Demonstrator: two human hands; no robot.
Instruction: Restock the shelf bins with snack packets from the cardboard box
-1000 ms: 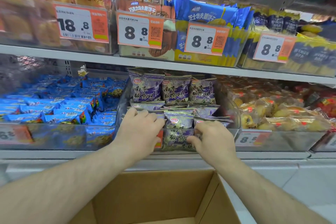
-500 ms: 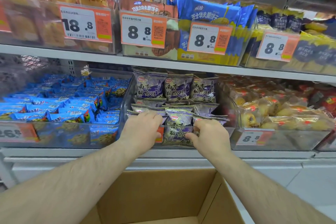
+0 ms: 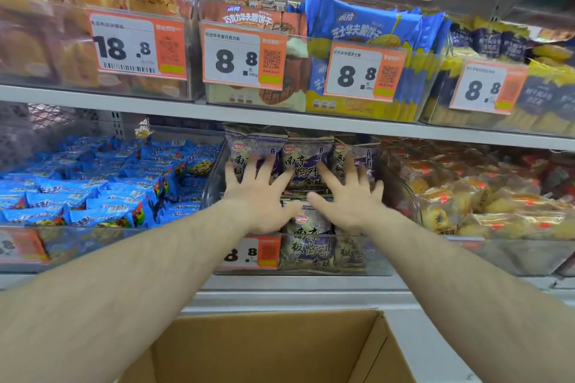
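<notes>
Hands (image 3: 306,196) on upright purple packets (image 3: 306,165)

This is a shop, a snack aisle in a grocery store; two grey metal shelves (image 3: 280,116) carry clear plastic bins (image 3: 401,261) packed with wrapped snack packets (image 3: 306,165). Orange-and-white price tags (image 3: 244,59) reading 18.8 and 8.8, with QR codes and a barcode, hang on the bins' front edges; an open cardboard box (image 3: 273,348) stands below the lower shelf's front edge.
</notes>
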